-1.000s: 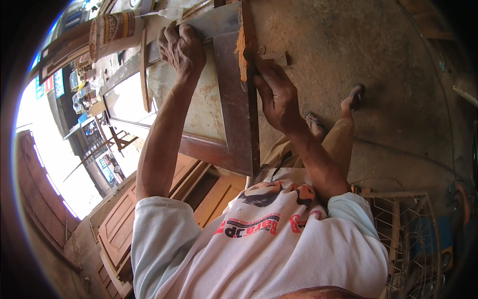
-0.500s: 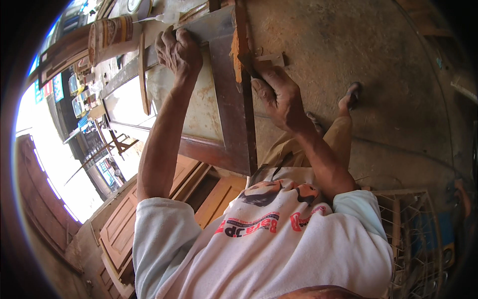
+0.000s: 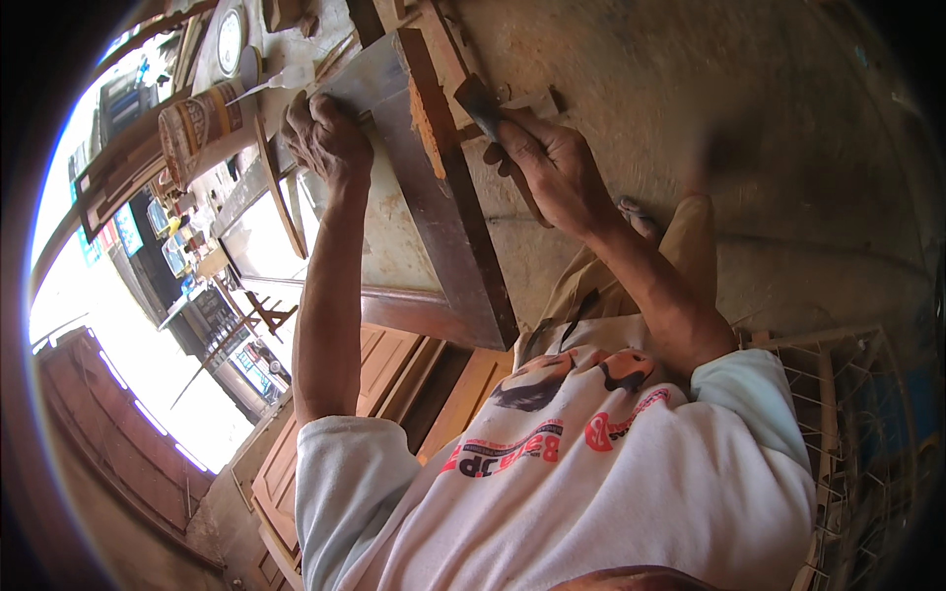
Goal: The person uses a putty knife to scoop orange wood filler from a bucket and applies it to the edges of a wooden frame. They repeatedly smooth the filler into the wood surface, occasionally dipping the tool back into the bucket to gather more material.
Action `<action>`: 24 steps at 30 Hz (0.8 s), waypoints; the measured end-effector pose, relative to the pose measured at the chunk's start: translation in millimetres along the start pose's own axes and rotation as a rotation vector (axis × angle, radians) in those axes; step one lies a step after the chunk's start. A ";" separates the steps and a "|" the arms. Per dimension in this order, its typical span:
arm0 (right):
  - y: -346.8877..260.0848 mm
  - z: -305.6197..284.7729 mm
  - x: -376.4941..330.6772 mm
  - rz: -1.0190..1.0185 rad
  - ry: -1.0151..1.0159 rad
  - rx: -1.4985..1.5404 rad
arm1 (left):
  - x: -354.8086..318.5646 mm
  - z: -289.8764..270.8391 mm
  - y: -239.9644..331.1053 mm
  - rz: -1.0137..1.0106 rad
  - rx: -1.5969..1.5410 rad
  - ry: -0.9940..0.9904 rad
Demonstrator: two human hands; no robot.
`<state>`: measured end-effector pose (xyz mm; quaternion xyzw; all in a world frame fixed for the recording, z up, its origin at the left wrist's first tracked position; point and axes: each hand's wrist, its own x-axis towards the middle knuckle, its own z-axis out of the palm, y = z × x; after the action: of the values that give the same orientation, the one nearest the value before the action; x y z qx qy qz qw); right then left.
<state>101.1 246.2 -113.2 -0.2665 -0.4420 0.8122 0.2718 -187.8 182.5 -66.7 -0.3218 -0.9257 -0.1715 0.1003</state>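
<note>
A dark brown framed wooden panel (image 3: 461, 251) with a pale inset stands in front of me, an orange-brown filler-like patch (image 3: 426, 123) along its narrow edge. Over the panel's far rail curl the fingers of my left hand (image 3: 333, 143), closed and steadying it. My right hand (image 3: 562, 177) is closed round a dark flat-bladed scraper (image 3: 479, 106). The scraper is just right of the patched edge, apart from it. Part of its handle is hidden by my fingers.
Beyond my left hand are a brown-and-cream tub (image 3: 202, 128), a white nozzle bottle (image 3: 286, 79) and wood strips (image 3: 281, 187). Panelled wooden doors (image 3: 281, 463) lean at the lower left. A wire rack (image 3: 838, 414) stands at the lower right, and a wood offcut (image 3: 537, 103) lies ahead.
My right hand has drawn the scraper away from the panel's patched edge, showing more of its blade. My left hand stays on the panel. The whole view has shifted slightly.
</note>
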 end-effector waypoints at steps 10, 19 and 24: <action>-46.1 -5.1 29.0 0.058 -0.259 -0.281 | -3.9 -3.9 7.6 0.000 -0.015 0.041; -34.2 -38.4 0.3 0.316 -0.402 -0.225 | -5.5 -6.3 6.5 -0.012 -0.043 -0.020; 8.0 -34.5 7.1 -0.049 -0.242 -0.009 | -4.2 -10.5 -17.2 0.043 -0.074 0.001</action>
<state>117.6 267.0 -137.5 -0.1570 -0.4815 0.8296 0.2352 -194.6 163.5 -62.6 -0.3449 -0.9116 -0.2036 0.0924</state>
